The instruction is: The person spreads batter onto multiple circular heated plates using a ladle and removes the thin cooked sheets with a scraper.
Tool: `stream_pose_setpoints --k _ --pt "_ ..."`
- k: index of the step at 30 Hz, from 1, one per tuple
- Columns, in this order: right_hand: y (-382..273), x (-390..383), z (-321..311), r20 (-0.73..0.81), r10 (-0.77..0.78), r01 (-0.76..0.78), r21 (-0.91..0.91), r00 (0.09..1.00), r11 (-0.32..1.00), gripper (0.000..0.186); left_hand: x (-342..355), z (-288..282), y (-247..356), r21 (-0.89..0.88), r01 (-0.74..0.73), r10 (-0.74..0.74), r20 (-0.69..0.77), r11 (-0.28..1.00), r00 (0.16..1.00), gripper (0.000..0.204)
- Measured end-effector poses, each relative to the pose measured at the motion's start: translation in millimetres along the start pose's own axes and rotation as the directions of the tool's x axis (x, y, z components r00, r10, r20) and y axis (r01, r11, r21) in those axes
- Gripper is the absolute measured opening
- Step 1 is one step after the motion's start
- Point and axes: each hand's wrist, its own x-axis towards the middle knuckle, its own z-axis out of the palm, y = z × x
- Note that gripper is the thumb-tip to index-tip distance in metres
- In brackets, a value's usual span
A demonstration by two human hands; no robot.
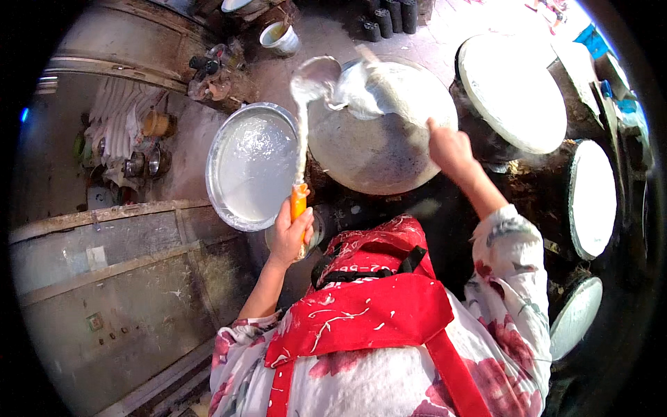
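My left hand [288, 233] is closed round the orange handle of a ladle [301, 132], whose long shaft is coated in white batter. The ladle's bowl is over the far left edge of a large round griddle [368, 156]. White, wet batter [360, 97] shows beside the bowl, smeared by motion. My right hand [451, 147] is closed above the griddle's right edge; what it grips is too blurred to make out. Left of the griddle stands a metal basin [216, 163] of white liquid batter [251, 156].
Several more round griddles with pale tops, among them a far one [514, 94] and a nearer one [594, 198], line the right side. A white bucket [281, 40] and black cylinders [396, 15] stand at the back. A worn wooden counter [125, 278] fills the lower left.
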Motion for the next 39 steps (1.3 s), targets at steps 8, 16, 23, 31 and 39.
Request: stream_pose_setpoints --k 8,16,23,31,39 --pt "-17.3 -30.4 7.6 0.107 -0.44 0.449 -0.085 0.892 0.889 0.034 0.5 7.3 -13.9 -0.248 0.09 -0.086 0.027 0.964 0.996 0.035" --pt "0.8 32.1 1.9 0.094 -0.415 0.42 -0.041 0.905 0.907 0.021 9.5 10.5 -16.2 -0.297 0.117 -0.133 -0.035 0.948 0.99 0.035" --pt "8.3 -61.7 -31.5 0.308 -0.507 0.556 -0.095 0.805 0.826 0.033 -4.7 2.7 -27.5 -0.331 0.137 -0.176 -0.088 0.934 0.98 0.034" --pt "47.2 -182.5 -29.3 0.261 -0.29 0.324 -0.096 0.921 0.941 0.037 -52.4 -10.7 -61.5 -0.337 0.358 -0.327 0.145 0.871 0.934 0.035" --pt "-27.5 -258.2 36.2 0.03 0.227 -0.209 0.516 0.974 0.831 0.026 -95.1 -40.4 -47.3 -0.279 0.345 -0.265 0.288 0.896 0.92 0.036"
